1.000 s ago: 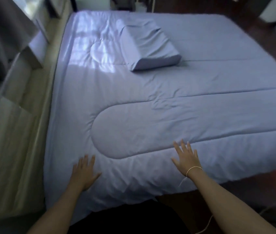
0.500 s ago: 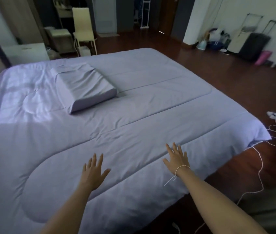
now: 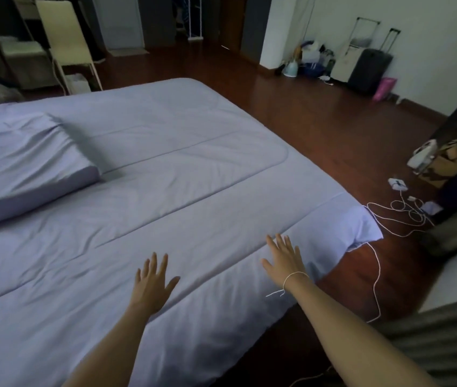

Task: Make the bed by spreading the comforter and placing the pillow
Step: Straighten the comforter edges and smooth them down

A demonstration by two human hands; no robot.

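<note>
Head view: a bed seen from its near edge, with both forearms reaching out over it.
Comforter: the lavender comforter lies spread across the whole bed, flat apart from shallow creases; its near right corner hangs over the edge of the bed.
Pillow: the matching pillow already rests on top of the comforter at the far left, lying flat.
Left hand: the left hand is stretched out palm down, fingers straight and spread, on or just above the fabric near the near edge; it grasps nothing.
Right hand: the right hand is likewise flat and splayed, beside a stitched seam and close to the hanging corner, holding nothing; a thin white string circles its wrist.
Contact: whether the palms press the cloth or hover just over it cannot be told.
Surroundings: white cables trail over the dark wooden floor beside the bed; a chair stands beyond it.
Progress: judged nearly complete, since spreading and pillow placement look done.
Remaining: probably only smoothing of the near strip and squaring of the right corner.
</note>
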